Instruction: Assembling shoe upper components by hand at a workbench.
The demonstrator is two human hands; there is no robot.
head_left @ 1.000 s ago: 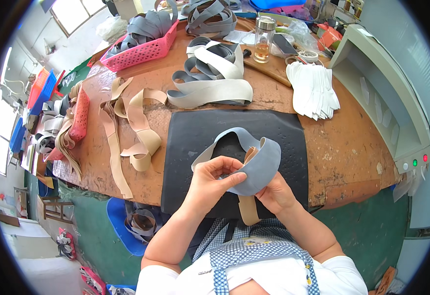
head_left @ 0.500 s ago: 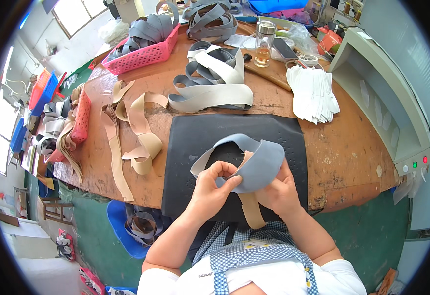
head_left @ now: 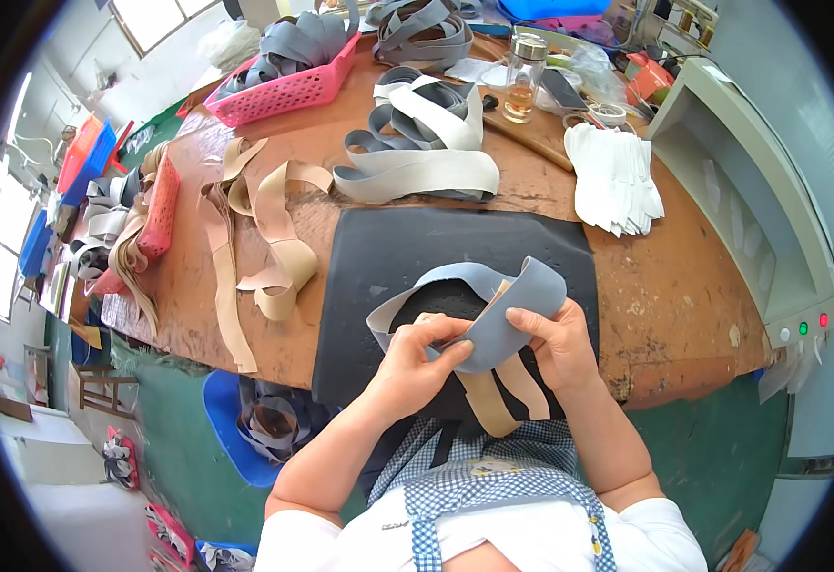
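Between my hands is a curved grey-blue strip (head_left: 493, 329), bent into a loop above a black mat (head_left: 369, 248). My left hand (head_left: 415, 367) pinches its near edge between thumb and fingers. At the strip's right part, my right hand (head_left: 562, 345) grips it with the thumb on the outer face and the fingers behind. A tan strip (head_left: 486, 405) hangs below the loop toward my apron, with a paler end beside it. How the tan piece meets the grey-blue one is hidden by the loop.
Left of the mat lie loose beige strips (head_left: 279, 262). Grey-and-white strips (head_left: 417, 172) are heaped beyond it, near a glass jar (head_left: 524, 76). White pieces (head_left: 615, 181) sit at right beside a grey machine housing (head_left: 770, 191). A pink basket (head_left: 288, 95) stands far left.
My right thumb has come round onto the outer face of the grey-blue strip. The strip's right part has shifted right, and a second pale end now shows below. My left hand keeps its pinch.
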